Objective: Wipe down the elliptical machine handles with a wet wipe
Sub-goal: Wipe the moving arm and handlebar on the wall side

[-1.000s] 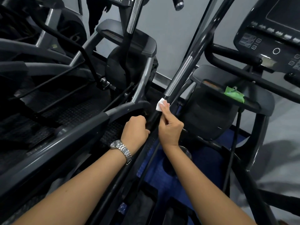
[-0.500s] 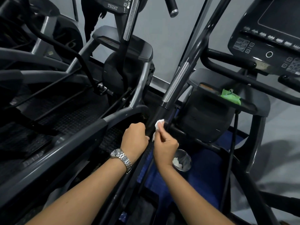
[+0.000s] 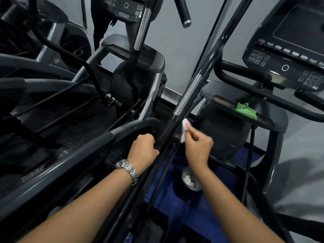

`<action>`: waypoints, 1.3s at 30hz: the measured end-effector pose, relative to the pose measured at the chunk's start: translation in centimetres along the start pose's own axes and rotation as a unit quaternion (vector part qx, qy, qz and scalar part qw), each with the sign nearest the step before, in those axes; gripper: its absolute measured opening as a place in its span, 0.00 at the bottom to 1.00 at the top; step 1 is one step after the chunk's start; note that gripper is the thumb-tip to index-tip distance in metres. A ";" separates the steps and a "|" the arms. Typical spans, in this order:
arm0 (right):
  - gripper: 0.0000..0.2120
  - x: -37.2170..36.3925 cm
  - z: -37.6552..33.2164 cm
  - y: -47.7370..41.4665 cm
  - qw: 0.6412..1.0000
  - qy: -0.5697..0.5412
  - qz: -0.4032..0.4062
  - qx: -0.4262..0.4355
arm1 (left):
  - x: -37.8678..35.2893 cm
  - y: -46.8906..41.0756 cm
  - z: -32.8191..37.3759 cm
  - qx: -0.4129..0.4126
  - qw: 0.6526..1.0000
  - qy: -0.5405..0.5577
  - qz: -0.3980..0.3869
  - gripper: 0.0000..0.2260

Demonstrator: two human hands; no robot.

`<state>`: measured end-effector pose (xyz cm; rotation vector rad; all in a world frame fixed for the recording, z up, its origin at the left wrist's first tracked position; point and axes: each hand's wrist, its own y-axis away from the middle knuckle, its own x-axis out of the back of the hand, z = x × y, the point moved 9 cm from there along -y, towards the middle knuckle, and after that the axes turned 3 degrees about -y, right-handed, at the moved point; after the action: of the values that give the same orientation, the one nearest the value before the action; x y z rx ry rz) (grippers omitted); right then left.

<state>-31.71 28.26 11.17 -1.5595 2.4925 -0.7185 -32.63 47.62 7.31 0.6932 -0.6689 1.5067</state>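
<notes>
Mid-wipe: right grip [image 3: 198,148] pinches crumpled white wet wipe [image 3: 184,130], just at 3 o'clock of black tubular elliptical handle [image 3: 168,127]. Left grip [image 3: 144,149] curls round that handle. Next, probably: swipe up over ribbed chrome sleeve [image 3: 187,94] at 1 o'clock.

Blurred: right grip [image 3: 199,149] and wet wipe [image 3: 183,130]. Hidden behind handle [image 3: 166,132]: fingertips of left grip [image 3: 143,149]. Cropped at two o'clock: console [image 3: 289,50].

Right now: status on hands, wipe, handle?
Left hand grips the black handle bar low. Right hand pinches the white wipe at the bar's right edge, contact unclear. Nothing blocks the chrome sleeve above.
</notes>
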 end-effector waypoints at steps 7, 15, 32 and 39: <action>0.15 -4.1 -5.4 -0.2 0.883 0.240 -0.158 0.370 | 0.9 -1.2 2.6 -0.027 0.997 0.028 0.064 0.16; 0.15 -4.7 -5.9 -3.1 0.876 0.249 -0.130 0.391 | 0.7 -1.7 2.7 -0.015 0.998 0.009 0.052 0.14; 0.15 -5.2 -6.1 -3.5 0.828 0.299 -0.192 0.434 | 0.7 -1.9 3.1 -0.017 0.999 -0.018 0.042 0.07; 0.15 -6.5 -6.1 -2.0 0.812 0.329 -0.202 0.437 | 0.8 -1.8 3.3 -0.019 0.998 -0.022 0.051 0.08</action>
<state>-29.10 35.17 16.49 -1.5580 1.5508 -2.3746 -30.76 45.71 10.03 0.6734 -0.7746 1.5710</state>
